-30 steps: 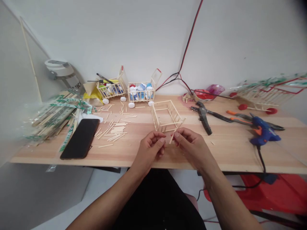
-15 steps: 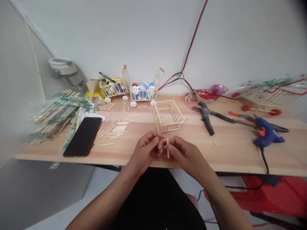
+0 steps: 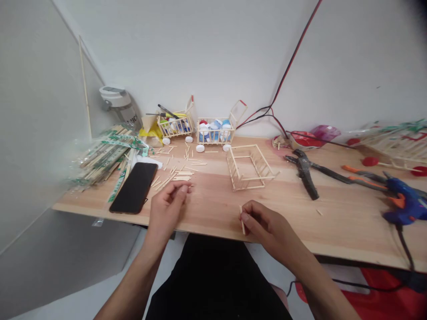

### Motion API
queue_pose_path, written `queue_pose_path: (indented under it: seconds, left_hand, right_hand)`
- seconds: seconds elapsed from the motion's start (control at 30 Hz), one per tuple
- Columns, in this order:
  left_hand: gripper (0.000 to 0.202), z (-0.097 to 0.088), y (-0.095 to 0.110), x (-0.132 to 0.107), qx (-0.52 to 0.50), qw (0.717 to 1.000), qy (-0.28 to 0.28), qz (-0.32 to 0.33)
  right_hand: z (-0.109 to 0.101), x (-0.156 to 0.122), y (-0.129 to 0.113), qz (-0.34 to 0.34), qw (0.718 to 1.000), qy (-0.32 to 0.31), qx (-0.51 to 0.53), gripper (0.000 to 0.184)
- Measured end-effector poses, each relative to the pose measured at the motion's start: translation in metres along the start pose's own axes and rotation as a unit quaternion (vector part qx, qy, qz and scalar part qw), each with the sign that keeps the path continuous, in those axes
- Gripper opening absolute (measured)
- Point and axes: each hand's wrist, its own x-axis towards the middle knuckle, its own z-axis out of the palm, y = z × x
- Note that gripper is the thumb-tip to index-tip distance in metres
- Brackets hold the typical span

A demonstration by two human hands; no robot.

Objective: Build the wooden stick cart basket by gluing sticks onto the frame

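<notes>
My right hand [image 3: 263,224] pinches a short wooden stick [image 3: 242,219] upright above the near edge of the wooden table [image 3: 333,222]. My left hand [image 3: 167,206] reaches left over the table, fingers curled together at the edge of the loose cut sticks [image 3: 176,174]; whether it holds one is hidden. An unfinished stick basket frame [image 3: 250,166] stands beyond my right hand. Two finished stick carts [image 3: 213,129] with bottle-cap wheels stand at the back by the wall.
A black phone [image 3: 134,187] lies left of my left hand, beside bundles of wrapped chopsticks [image 3: 103,155]. Black pliers [image 3: 305,171], orange-handled cutters [image 3: 362,178] and a blue glue gun [image 3: 407,204] lie to the right. Red and black wires [image 3: 283,84] run down the wall.
My hands have parted: the left moved out to the loose sticks, the right kept the stick and dropped toward the table edge. The camera turned left.
</notes>
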Motion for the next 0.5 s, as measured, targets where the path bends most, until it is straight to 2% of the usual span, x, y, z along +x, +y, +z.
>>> queue_pose_path:
  seconds: [0.07, 0.17, 0.27, 0.33, 0.4, 0.47, 0.5]
  left_hand:
    - [0.018, -0.014, 0.003, 0.000, -0.105, 0.993, 0.003, -0.043]
    - [0.022, -0.034, 0.013, -0.002, -0.237, 0.968, -0.017, -0.081]
    - [0.018, -0.053, 0.027, -0.010, -0.365, 0.926, -0.034, -0.091]
    - [0.013, -0.066, 0.035, -0.017, -0.420, 0.903, -0.052, -0.076]
    - [0.019, -0.078, 0.041, -0.022, -0.429, 0.901, -0.061, -0.030]
    - [0.026, -0.087, 0.044, -0.025, -0.385, 0.922, -0.043, 0.020]
    - [0.025, -0.090, 0.044, -0.026, -0.343, 0.938, -0.012, 0.042]
  right_hand:
    - [-0.002, -0.001, 0.002, 0.005, 1.000, 0.011, -0.009, 0.026]
    - [-0.009, -0.003, 0.008, 0.007, 0.998, 0.051, -0.023, 0.028]
    - [-0.019, -0.007, 0.016, 0.021, 0.996, 0.084, -0.028, 0.033]
    - [-0.027, -0.011, 0.023, 0.046, 0.992, 0.113, -0.016, 0.036]
    - [-0.034, -0.015, 0.029, 0.069, 0.984, 0.165, 0.006, 0.038]
    - [-0.040, -0.019, 0.032, 0.072, 0.972, 0.223, 0.023, 0.038]
    - [-0.040, -0.020, 0.033, 0.065, 0.967, 0.244, 0.032, 0.037]
